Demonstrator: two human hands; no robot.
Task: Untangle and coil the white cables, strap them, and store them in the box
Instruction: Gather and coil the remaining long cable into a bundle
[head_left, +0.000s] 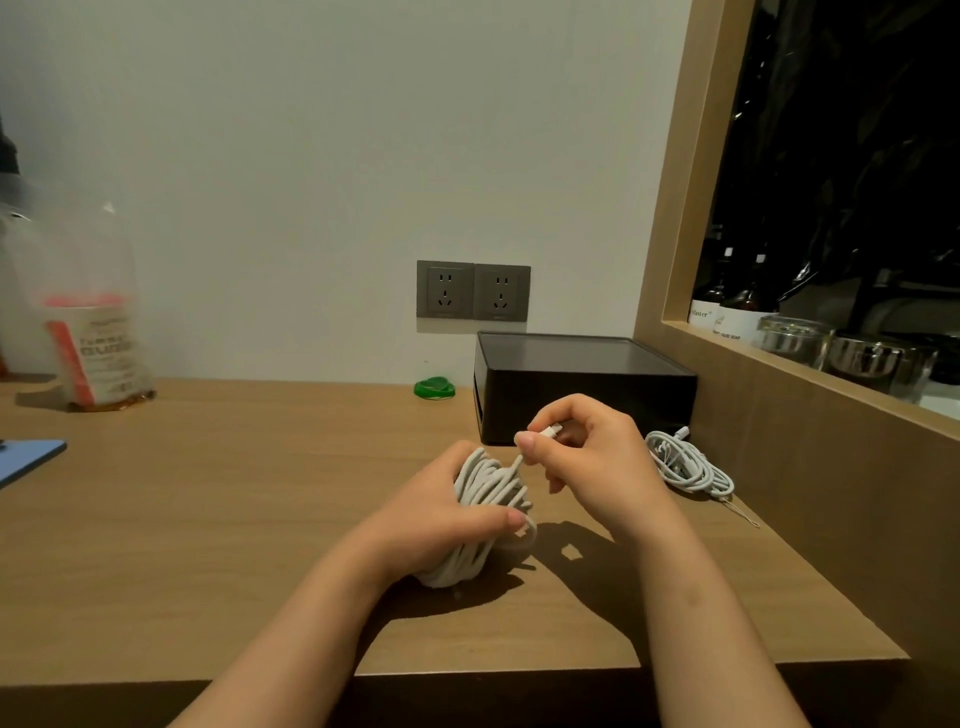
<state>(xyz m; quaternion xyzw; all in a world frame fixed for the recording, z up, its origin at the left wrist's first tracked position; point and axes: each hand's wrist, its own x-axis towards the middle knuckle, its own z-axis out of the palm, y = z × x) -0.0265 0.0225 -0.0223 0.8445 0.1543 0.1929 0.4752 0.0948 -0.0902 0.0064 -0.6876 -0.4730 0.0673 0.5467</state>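
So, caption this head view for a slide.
Left hand grips a white cable coil, right hand pinches its connector, black box behind.

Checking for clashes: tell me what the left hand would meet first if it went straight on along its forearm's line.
Probably the right hand, which pinches the plug just beyond the coil that the left hand grips. The black box lies farther on; depth is unclear.

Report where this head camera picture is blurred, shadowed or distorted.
Head view: the plastic bag at far left is smeared out of focus, while the cable coil is sharp. Head view: warm, dim light throws hard shadows on the desk beneath the coil. Head view: the wide lens makes the wooden frame lean.
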